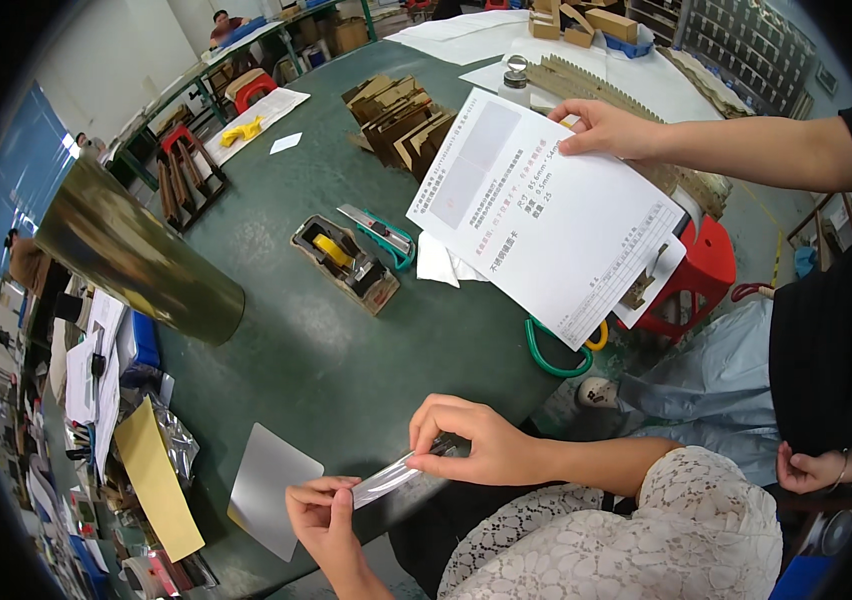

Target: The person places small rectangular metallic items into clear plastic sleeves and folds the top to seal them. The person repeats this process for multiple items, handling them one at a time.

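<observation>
A narrow, shiny silver strip-like piece (383, 483) spans the gap between my hands above the table's near edge. One end sits pinched between the thumb and fingers of my left hand (331, 522). My right hand (476, 443) grips the other end, where a small dark part shows by the fingertips. I cannot tell whether it is a strip or a thin sheet seen edge-on. A silver-grey plate with rounded corners (271, 488) lies flat beside my left hand. From the right, another person's hand (601, 130) holds a white printed sheet (536, 215) over the table.
On the green table (316, 370) stand a tape dispenser (341, 262) with a utility knife (374, 228) beside it, a cardboard stack (401, 122) and a tall olive cylinder (136, 250). A yellow sheet (158, 485) lies left. Green scissor handles (546, 362) and a red stool (711, 260) are right.
</observation>
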Demonstrator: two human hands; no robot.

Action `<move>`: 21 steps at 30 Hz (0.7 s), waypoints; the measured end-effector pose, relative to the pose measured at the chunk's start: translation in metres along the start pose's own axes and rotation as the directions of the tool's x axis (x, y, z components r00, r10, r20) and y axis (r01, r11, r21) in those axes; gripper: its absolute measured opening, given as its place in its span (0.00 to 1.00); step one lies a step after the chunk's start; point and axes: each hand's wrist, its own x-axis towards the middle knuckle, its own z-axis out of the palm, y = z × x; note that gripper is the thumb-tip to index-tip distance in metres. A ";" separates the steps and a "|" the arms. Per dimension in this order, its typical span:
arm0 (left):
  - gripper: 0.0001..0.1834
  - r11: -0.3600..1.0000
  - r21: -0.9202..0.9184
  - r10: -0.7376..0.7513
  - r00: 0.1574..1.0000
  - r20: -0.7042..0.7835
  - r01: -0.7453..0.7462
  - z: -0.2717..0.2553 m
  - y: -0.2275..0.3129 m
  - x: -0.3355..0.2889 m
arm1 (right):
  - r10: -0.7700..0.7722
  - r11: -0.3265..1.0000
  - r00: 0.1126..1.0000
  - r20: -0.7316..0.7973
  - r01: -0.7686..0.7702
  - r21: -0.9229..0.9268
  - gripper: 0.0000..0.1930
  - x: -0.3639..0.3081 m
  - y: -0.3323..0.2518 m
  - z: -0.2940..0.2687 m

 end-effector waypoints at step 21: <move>0.11 0.964 -0.251 -0.097 0.995 -0.031 0.086 0.010 -0.008 0.006 | 0.153 0.967 0.988 0.028 -0.155 0.200 0.07 -0.002 0.013 0.001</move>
